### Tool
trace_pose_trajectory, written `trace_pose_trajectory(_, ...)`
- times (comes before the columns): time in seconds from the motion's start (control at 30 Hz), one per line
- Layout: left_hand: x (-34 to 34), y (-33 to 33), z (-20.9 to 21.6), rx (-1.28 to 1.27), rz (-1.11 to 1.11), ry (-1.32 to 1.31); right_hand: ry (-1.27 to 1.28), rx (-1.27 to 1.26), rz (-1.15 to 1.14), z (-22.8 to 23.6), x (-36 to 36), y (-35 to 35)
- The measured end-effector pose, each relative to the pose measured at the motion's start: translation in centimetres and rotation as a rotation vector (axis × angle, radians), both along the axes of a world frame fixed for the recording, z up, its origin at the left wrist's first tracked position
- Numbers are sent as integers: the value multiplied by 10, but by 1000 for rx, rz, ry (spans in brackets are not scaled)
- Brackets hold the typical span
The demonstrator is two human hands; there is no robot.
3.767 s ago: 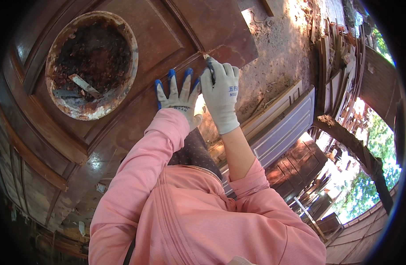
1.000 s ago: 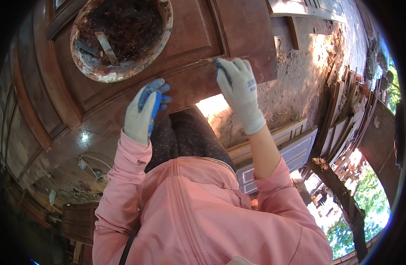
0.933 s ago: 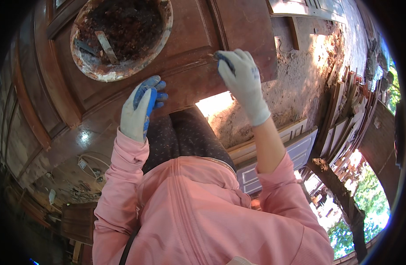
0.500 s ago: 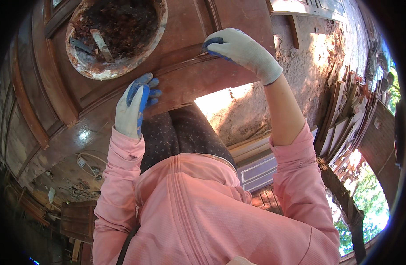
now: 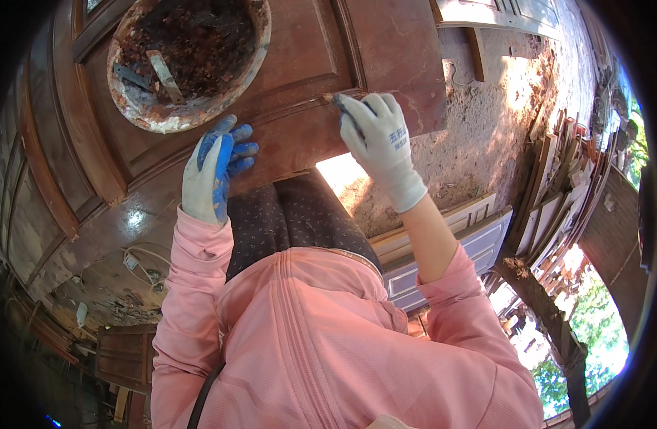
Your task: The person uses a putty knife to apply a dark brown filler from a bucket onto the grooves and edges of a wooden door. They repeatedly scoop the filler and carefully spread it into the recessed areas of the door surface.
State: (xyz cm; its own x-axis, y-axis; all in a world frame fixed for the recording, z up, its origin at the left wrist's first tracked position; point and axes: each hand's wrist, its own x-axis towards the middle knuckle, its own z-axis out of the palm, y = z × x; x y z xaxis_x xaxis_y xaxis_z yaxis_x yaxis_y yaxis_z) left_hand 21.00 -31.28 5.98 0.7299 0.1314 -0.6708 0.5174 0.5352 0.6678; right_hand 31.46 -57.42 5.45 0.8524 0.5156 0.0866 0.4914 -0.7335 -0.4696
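Note:
A brown panelled wooden door (image 5: pixel 292 139) lies flat before me, its near edge by my thighs. My right hand (image 5: pixel 375 139), in a white glove with blue-grey fingers, is at the groove by the door's right end. Its thumb and fingers are pinched together at the moulding; what they hold, if anything, is hidden. My left hand (image 5: pixel 217 171), in a white glove with a blue palm, rests near the door's front edge, fingers apart and holding nothing. Just beyond it, a round crusted basin (image 5: pixel 164 123) on the door holds dark reddish-brown clumpy stuff and two flat strips, like scrapers (image 5: pixel 165 76).
More panelled wood (image 5: pixel 46 129) stretches off to the left. Stacked boards (image 5: pixel 550 179) stand at the right, and a pale purple panel (image 5: pixel 450 250) lies below my right arm. A white cord (image 5: pixel 139 261) is on the littered floor at lower left.
My right hand has turned, its back now facing up, and its wrist has swung left and nearer to me. The fingertips stay by the groove. The left hand has shifted slightly left.

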Motion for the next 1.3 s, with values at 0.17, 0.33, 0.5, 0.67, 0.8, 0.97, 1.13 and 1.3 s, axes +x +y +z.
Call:
trace_pose_trajectory(0.17, 2, 3, -8, -98, 49, -15, -120, -39, -22, -13, -21, 4)
trace_pose_trajectory(0.33, 1, 9, -21, -144, 66, -28, -120, -31, 1, -23, -34, -2)
trace_pose_trajectory(0.5, 10, 20, -35, -299, 100, -85, -61, 9, -124, -20, -29, 5)
trace_pose_trajectory(0.67, 36, 20, -29, -349, 192, -26, -39, 22, -106, -19, -28, 0)
trace_pose_trajectory(0.8, 40, 25, -43, -488, 281, -20, -70, -2, -96, -18, -21, 3)
trace_pose_trajectory(0.97, 48, 2, -42, -528, 431, -120, 174, 262, -230, -2, -18, 5)
trace_pose_trajectory(1.13, 12, -2, -32, -383, 355, -65, 527, 571, -520, 11, -10, -10)
trace_pose_trajectory(1.3, -58, -3, 8, -266, 303, 73, 610, 573, -507, 36, 6, -2)
